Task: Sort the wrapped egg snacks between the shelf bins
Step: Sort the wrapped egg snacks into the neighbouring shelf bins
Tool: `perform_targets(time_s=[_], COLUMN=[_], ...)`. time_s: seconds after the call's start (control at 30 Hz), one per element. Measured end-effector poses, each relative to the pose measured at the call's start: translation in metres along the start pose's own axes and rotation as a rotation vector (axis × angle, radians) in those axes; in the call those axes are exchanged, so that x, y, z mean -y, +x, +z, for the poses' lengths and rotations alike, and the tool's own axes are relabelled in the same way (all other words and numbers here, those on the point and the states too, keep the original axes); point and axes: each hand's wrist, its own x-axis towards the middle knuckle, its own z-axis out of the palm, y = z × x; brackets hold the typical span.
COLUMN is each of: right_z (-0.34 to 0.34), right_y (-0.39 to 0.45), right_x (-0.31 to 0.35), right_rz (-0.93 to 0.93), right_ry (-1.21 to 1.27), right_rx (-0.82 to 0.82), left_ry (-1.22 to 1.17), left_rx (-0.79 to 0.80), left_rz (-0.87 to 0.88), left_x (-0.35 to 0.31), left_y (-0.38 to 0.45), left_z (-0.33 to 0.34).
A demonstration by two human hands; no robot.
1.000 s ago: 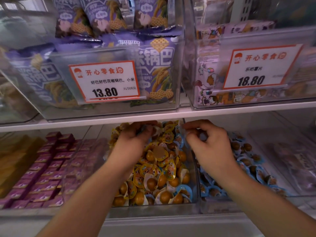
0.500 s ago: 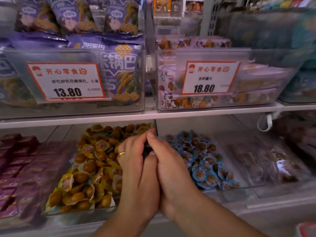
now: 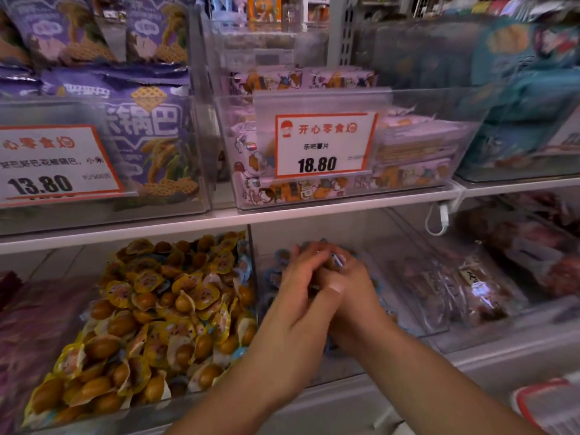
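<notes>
Lower shelf, left clear bin (image 3: 251, 277): heaped with yellow-wrapped egg snacks (image 3: 150, 312), brown eggs showing through the film, a few blue-edged wrappers mixed in along its right wall. Lower shelf, next bin to the right (image 3: 417, 328): blue-wrapped egg snacks (image 3: 276, 277), mostly hidden behind my hands. My left hand (image 3: 301, 293) and my right hand (image 3: 351, 296) are pressed together over that right-hand bin, left thumb lying across the right hand. The fingers of both are curled inward around something small; a sliver of blue-and-white wrapper (image 3: 337, 261) shows at the fingertips of the right hand, so the right grip is closed on a wrapped piece. Whether the left grip holds one of its own I cannot tell; the picture is blurred there. Further right on the same shelf: dark reddish packets (image 3: 470, 287) in clear film. Upper shelf, left: purple snack bags (image 3: 150, 127) behind a price card (image 3: 56, 164) reading 13.80. Upper shelf, centre: cartoon-printed packs (image 3: 301, 186) in a clear bin with a price card (image 3: 323, 146) reading 18.80. Upper shelf, far right: teal bags (image 3: 527, 120), blurred.
</notes>
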Motion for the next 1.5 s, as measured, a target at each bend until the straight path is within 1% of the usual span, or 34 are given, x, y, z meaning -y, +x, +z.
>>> perform_targets(time_s=[0.03, 0.07, 0.13, 0.17, 0.23, 0.27, 0.33, 0.37, 0.4, 0.43, 0.53, 0.6, 0.67, 0.73, 0.8, 0.83, 0.9, 1.0, 1.13, 1.23, 1.3, 1.37, 1.43, 1.5], right_z=[-0.004, -0.011, -0.017, -0.016, -0.006, 0.001, 0.008, 0.009, 0.008, 0.006, 0.009, 0.02, 0.037, 0.054, 0.064, 0.067, 0.067, 0.067, 0.066, 0.065, 0.066, 0.068, 0.068, 0.069], right_y=[0.01, 0.024, 0.053, 0.065, 0.083, 0.089, 0.092, 0.09, 0.086, 0.081, 0.058, 0.042, 0.025, 0.014, 0.014, 0.015, 0.018, 0.021, 0.019, 0.019, 0.018, 0.016, 0.013, 0.009], right_x=[0.001, -0.001, -0.004, -0.005, -0.01, -0.013, -0.018, -0.019, -0.021, -0.023, -0.023, -0.019, -0.017, -0.021, -0.026, -0.027, -0.025, -0.026, -0.029, -0.029, -0.03, -0.027, -0.022, -0.018], right_rz=[0.036, 0.063, 0.087, 0.102, 0.136, 0.15, 0.13, 0.068, -0.023, -0.111, -0.316, -0.425, -0.552, -0.614, -0.618, -0.593, -0.542, -0.515, -0.518, -0.519, -0.519, -0.5, -0.491, -0.586], right_ry=[-0.01, -0.101, -0.241, -0.252, -0.24, -0.3, -0.662, -0.873, -1.014, -1.06, -0.914, -0.853, -0.894, -1.023, -1.142, -1.161, -1.158, -1.167, -1.147, -1.134, -1.139, -1.139, -1.203, -1.338], right_rx=[-0.02, -0.044, -0.158, -0.163, -0.042, 0.04, 0.164, 0.184, 0.178, 0.166, 0.08, 0.088, 0.199, 0.338, 0.398, 0.405, 0.417, 0.426, 0.418, 0.424, 0.423, 0.423, 0.437, 0.435], left_ry=[0.093, 0.212, 0.341, 0.358, 0.335, 0.331, 0.374, 0.428, 0.493, 0.567, 0.735, 0.805, 0.893, 0.973, 0.975, 0.96, 0.924, 0.913, 1.019, 1.043, 1.086, 1.147, 1.116, 0.993], left_rx=[0.082, 0.11, 0.049, 0.029, -0.047, -0.077, -0.145, -0.175, -0.186, -0.178, -0.058, 0.046, 0.107, 0.106, 0.103, 0.112, 0.142, 0.162, 0.141, 0.137, 0.155, 0.189, 0.188, 0.099], left_rz=[0.039, 0.058, 0.096, 0.075, 0.026, 0.0, -0.023, -0.036, -0.071, -0.107, -0.251, -0.298, -0.319, -0.325, -0.35, -0.368, -0.397, -0.403, -0.363, -0.381, -0.41, -0.4, -0.366, -0.336], left_x=[0.003, 0.012, 0.024, 0.032, 0.047, 0.055, 0.076, 0.085, 0.093, 0.102, 0.121, 0.128, 0.128, 0.126, 0.123, 0.121, 0.12, 0.12, 0.125, 0.132, 0.135, 0.136, 0.134, 0.13], left_y=[-0.002, -0.002, -0.001, -0.003, -0.005, -0.008, -0.012, -0.011, -0.011, -0.009, -0.006, -0.005, -0.005, -0.006, -0.007, -0.007, -0.008, -0.007, -0.006, -0.006, -0.004, -0.002, 0.0, -0.003], left_z=[-0.011, -0.018, -0.035, -0.044, -0.062, -0.074, -0.099, -0.112, -0.124, -0.135, -0.162, -0.172, -0.176, -0.179, -0.184, -0.188, -0.194, -0.195, -0.185, -0.173, -0.161, -0.15, -0.146, -0.15])
